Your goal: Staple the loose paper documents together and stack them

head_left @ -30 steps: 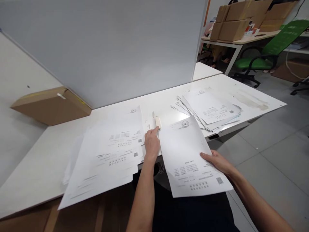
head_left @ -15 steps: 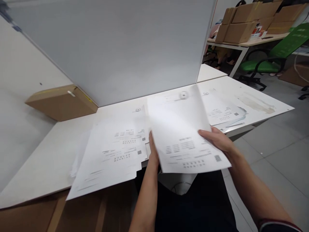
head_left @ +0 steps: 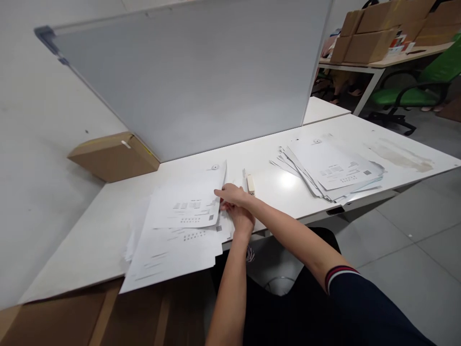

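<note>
Paper is the centre of it all: a white printed sheet [head_left: 194,204] with a round seal at its far end lies left of the small cream oblong block [head_left: 251,184], over a fanned pile of white printed paper [head_left: 173,259]. Right hand [head_left: 232,193] crosses above the left wrist here, thumb and fingers pinching the sheet's near-block edge, which stands a little lifted. Holding only that edge probably lets the rest of the sheet be borne by the pile. Left hand [head_left: 242,218] sits tucked beneath, on the near side of the block, fingertips at the same edge; partly hidden, so I can't tell whether they grip or merely steady it.

And the block itself? Untouched, on the white tabletop [head_left: 266,166], between two lots of paper. Right of it sits a loose, ragged stack of white printed sheets [head_left: 331,166], well apart from the pile, presumably so the two don't mix. Beyond the block, a grey-white framed whiteboard [head_left: 201,86] stands upright like a backdrop.
</note>
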{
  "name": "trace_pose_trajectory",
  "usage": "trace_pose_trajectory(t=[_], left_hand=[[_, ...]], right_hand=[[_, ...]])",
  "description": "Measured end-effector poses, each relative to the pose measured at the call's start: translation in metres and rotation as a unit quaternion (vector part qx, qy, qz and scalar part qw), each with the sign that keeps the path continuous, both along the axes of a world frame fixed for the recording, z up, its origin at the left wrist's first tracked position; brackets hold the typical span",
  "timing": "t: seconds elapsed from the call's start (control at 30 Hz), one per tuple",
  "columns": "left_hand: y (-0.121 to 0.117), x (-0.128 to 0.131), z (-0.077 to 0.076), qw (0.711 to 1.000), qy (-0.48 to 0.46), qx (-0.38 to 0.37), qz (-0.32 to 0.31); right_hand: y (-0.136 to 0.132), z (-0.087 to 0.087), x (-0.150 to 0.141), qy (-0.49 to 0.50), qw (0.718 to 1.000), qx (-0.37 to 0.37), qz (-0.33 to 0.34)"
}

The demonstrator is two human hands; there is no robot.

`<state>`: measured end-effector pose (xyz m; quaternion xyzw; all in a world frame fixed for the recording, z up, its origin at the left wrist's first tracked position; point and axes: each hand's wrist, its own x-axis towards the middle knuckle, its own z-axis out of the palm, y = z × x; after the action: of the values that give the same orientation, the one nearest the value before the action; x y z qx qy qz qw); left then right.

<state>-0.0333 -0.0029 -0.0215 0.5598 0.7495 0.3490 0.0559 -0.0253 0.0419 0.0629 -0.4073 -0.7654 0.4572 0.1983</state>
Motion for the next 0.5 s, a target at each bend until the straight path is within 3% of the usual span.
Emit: trace_pose_trajectory(t=[0.07,0.17,0.27,0.3,0.37,0.4,0.43,0.5], left_hand=[[0.000,0.001,-0.003,0.999,0.023,-0.016,0.014],[-0.004,0.002,-0.007,0.999,0.042,0.005,0.027],[-0.009,0.003,-0.007,0.998,0.036,0.048,0.011],[-0.010,0.004,-0.006,0.998,0.033,0.060,0.005],[-0.012,0.004,-0.006,0.996,0.034,0.079,-0.005],[-0.013,0.004,-0.005,0.996,0.038,0.086,-0.009],[-0.013,0.004,-0.005,0.995,0.044,0.092,-0.012],[-0.013,0.003,-0.005,0.993,0.057,0.099,-0.018]], right_hand=[[0.002,0.003,0.017,-0.026,1.000,0.009,0.010],[0.013,0.009,0.065,-0.047,0.998,0.031,-0.003],[0.036,0.009,0.132,-0.089,0.990,0.064,-0.092],[0.046,0.006,0.155,-0.120,0.978,0.088,-0.149],[0.064,-0.003,0.197,-0.242,0.915,0.158,-0.281],[0.072,-0.008,0.215,-0.298,0.885,0.168,-0.316],[0.078,-0.014,0.230,-0.346,0.862,0.165,-0.330],[0.084,-0.024,0.251,-0.395,0.855,0.136,-0.308]])
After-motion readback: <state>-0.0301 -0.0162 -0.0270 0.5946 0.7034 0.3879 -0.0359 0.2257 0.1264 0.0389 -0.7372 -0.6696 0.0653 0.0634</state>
